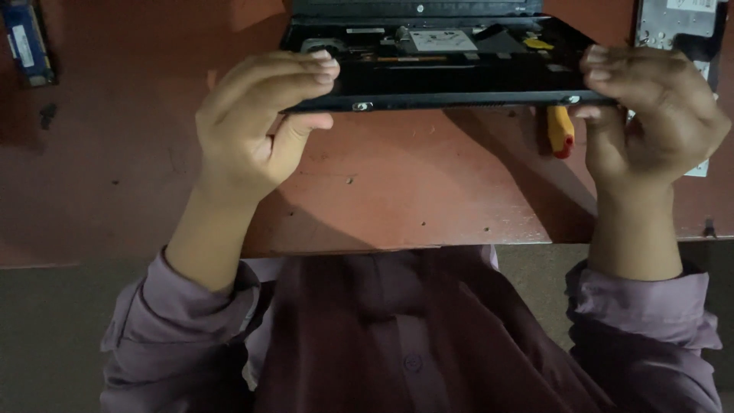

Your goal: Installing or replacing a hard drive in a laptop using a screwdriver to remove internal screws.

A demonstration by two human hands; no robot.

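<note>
At ten o'clock lies a small blue circuit card (28,42) on the reddish-brown wooden table (397,199). My left hand (252,126) and right hand (657,115) pinch the opened black laptop chassis (440,73) at twelve o'clock, its front edge lifted. An orange-handled screwdriver (560,131) lies underneath it.

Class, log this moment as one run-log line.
left hand: grips laptop base | right hand: grips base | screwdriver: on table

The opened laptop (436,57) sat above the table (397,191), between the left hand (256,126) and right hand (657,115). A screwdriver (560,131) lay under its right end.
</note>
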